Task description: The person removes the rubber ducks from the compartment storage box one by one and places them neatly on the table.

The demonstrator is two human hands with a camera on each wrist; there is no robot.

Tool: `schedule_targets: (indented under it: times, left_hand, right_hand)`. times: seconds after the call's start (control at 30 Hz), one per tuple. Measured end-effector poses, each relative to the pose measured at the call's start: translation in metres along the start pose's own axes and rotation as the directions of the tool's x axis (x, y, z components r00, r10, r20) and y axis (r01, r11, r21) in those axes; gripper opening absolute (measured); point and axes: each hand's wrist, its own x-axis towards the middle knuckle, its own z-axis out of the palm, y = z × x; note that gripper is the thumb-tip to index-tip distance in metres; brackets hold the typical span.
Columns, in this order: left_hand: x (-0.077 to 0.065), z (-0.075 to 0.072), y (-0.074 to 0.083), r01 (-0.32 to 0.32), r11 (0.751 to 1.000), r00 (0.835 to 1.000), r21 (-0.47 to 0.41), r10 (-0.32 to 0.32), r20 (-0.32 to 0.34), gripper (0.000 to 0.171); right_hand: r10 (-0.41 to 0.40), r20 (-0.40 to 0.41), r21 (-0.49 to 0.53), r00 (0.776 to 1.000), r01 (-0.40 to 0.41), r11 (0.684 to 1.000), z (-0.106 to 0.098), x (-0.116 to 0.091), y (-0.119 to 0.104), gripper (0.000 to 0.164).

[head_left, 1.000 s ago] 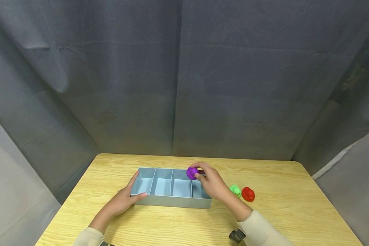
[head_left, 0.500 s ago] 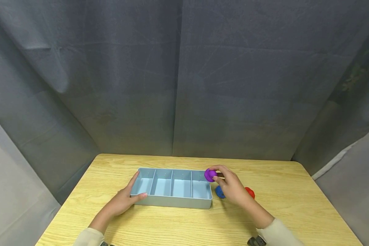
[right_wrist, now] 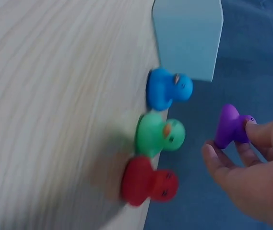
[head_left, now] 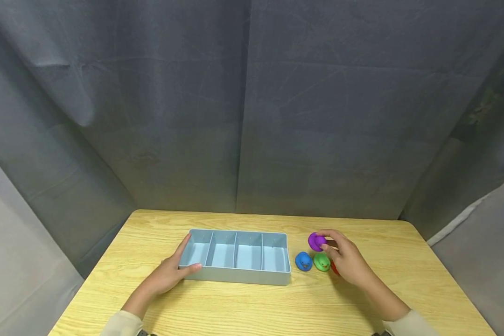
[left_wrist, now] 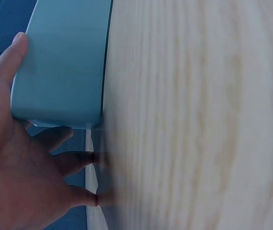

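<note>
A purple toy duck (head_left: 317, 241) is pinched between the thumb and fingers of my right hand (head_left: 347, 261), held above the table. The right wrist view shows this purple duck (right_wrist: 230, 127) apart from the row of ducks. My left hand (head_left: 168, 275) lies against the left end of a light blue box (head_left: 239, 275) with dividers, its thumb on the front rim and its index finger along the end. Its fingers look fairly straight and spread in the left wrist view, beside the box wall (left_wrist: 62, 67).
A blue duck (head_left: 304, 261), a green duck (head_left: 321, 262) and a red duck (head_left: 334, 268) stand in a row right of the box; my right hand partly hides the red one. Grey curtains (head_left: 319, 140) hang behind the wooden table (head_left: 235, 308).
My right hand has carried the purple duck rightward, from above the box to above the green duck. The blue and green ducks have come into full view. My left hand and the box stay put.
</note>
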Motion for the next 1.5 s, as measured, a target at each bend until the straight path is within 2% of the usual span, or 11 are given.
schedule_targets:
  times: [0.47,0.67,1.0,1.5]
  left_hand:
    - [0.000,0.001,0.002,-0.004,1.000,1.000,0.000,0.004,0.001,0.097]
    - [0.000,-0.001,0.003,-0.004,1.000,1.000,-0.005,0.004,0.003,0.097]
    - [-0.002,-0.001,0.001,-0.002,1.000,1.000,-0.007,0.002,0.006,0.096]
    - [-0.001,-0.001,0.001,-0.010,1.000,1.000,0.009,0.010,-0.009,0.097]
  right_hand:
    - [0.041,-0.009,-0.058,0.999,-0.041,0.997,-0.044,-0.027,0.046,0.033]
    - [0.091,-0.017,-0.105,0.996,-0.092,0.990,-0.054,-0.037,0.067,0.033]
    - [0.106,0.005,-0.166,0.994,-0.104,0.981,-0.054,-0.048,0.087,0.030]
    - [0.098,0.026,-0.175,0.995,-0.092,0.980,-0.050,-0.051,0.094,0.034]
